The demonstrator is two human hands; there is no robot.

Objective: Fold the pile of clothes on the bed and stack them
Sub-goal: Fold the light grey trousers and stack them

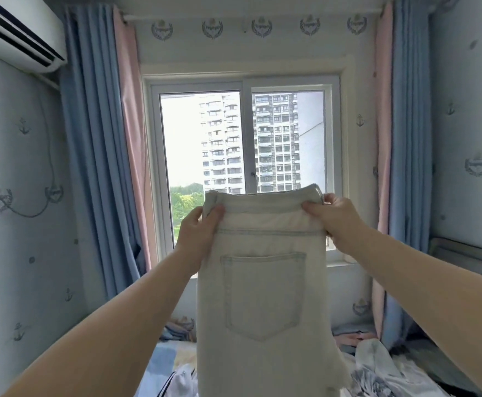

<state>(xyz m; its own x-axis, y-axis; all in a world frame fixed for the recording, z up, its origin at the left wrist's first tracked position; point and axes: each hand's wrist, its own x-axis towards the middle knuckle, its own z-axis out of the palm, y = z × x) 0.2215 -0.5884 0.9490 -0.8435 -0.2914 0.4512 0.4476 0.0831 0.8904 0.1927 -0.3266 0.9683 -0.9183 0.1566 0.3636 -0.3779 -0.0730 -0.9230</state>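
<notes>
- Left hand (pixel 199 233): pinches the left corner of the waistband (pixel 265 200), thumb on the near face, fingers behind the cloth.
- Jeans (pixel 265 296): held up in the air between both hands, in front of the window (pixel 242 138). They hang straight down from the grip, so the long axis is vertical with the waistband on top. One back pocket (pixel 264 293) faces me, so they look already halved lengthwise, leg on leg. The lower end runs out of frame, with a frayed edge low on the right; can't tell the full length.
- Right hand (pixel 340 216): grips the right corner of the waistband, thumb on the near face, fingers wrapped round the edge. It sits slightly higher than the left.
- Both arms are about equally extended, so neither hand is nearer and the waistband line between them is close to level.
- Bed (pixel 162 353): below the hands, under the hanging cloth. Loose clothes (pixel 377 365) lie below the right hand, more below the left.
- Key relation: the jeans hang down and the bed is underneath. Likely next step is to lower them flat, then fold across the long axis.
- Risk: landing on the loose clothes and wrinkling the fold.
</notes>
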